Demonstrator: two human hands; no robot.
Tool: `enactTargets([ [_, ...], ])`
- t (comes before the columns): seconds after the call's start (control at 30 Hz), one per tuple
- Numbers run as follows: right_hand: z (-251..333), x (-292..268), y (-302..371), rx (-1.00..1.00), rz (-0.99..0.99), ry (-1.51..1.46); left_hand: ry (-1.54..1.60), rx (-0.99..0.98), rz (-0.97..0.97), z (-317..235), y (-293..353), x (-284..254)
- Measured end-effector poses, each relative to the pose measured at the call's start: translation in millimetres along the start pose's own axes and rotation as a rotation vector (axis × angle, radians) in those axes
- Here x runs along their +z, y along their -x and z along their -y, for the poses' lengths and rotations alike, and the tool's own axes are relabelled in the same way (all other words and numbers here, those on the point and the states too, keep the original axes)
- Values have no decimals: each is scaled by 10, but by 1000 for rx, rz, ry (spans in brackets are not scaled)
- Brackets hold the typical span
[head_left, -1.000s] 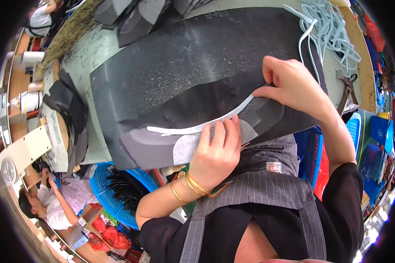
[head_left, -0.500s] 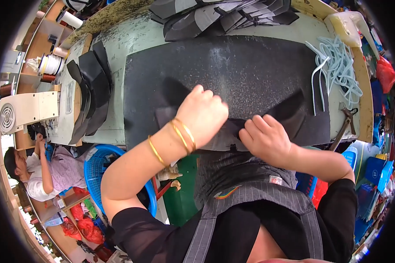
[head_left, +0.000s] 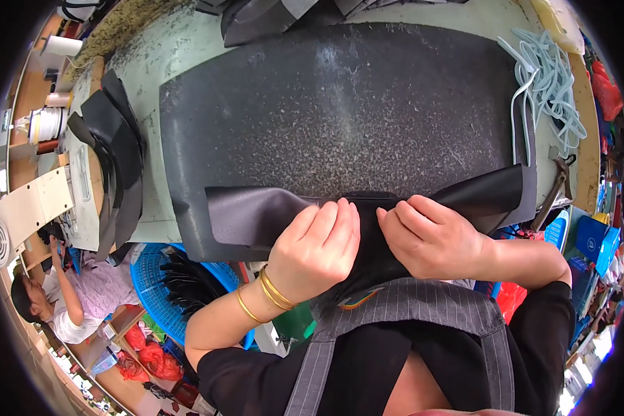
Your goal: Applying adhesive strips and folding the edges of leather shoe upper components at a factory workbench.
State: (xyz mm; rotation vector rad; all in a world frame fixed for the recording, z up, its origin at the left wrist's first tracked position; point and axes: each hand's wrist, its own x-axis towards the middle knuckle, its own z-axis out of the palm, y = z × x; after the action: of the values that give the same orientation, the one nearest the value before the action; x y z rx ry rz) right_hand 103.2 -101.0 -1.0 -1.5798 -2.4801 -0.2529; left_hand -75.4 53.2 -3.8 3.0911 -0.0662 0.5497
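Note:
Two gold-coloured bangles circle the wrist of my left hand (head_left: 315,248). Its fingers are pressed together on the middle part of a black leather-like piece (head_left: 249,215) at the near edge of a dark board. Opposite it, my right hand (head_left: 431,239) is closed too, pinching the same piece a short gap away. The piece's two smooth ends spread out left and right over the board, and its middle hangs toward my apron (head_left: 423,299). What lies under the fingertips is hidden.
The scuffed dark board (head_left: 340,90) covers much of the table. Stacked black pieces (head_left: 118,149) lie left, with more (head_left: 270,17) at the far edge. Pale blue cord (head_left: 551,90) and a hammer-like tool (head_left: 558,184) are right. A blue basket (head_left: 152,281) and a seated person (head_left: 69,298) are left.
Both hands have come nearer my body, drawing the black piece to the board's near edge. Its left end now lies spread out, and my left hand has turned, showing its fingers. My view has also shifted.

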Motion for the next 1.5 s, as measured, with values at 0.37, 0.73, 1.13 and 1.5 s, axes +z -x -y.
enactTargets([
  [0.37, 311, -23, -24, 396, -19, -312, 745, -222, 176, 130, 109, -34],
  [0.73, 211, 6, 29, 128, 43, -258, 323, -12, 155, -152, 73, -106],
  [1.13, -171, -58, 831, 530, -331, -68, 189, -41, 127, -719, -281, 150],
  [1.5, -612, -145, 932, 532, -130, -573, 585, -446, -70, -915, -628, 409],
])
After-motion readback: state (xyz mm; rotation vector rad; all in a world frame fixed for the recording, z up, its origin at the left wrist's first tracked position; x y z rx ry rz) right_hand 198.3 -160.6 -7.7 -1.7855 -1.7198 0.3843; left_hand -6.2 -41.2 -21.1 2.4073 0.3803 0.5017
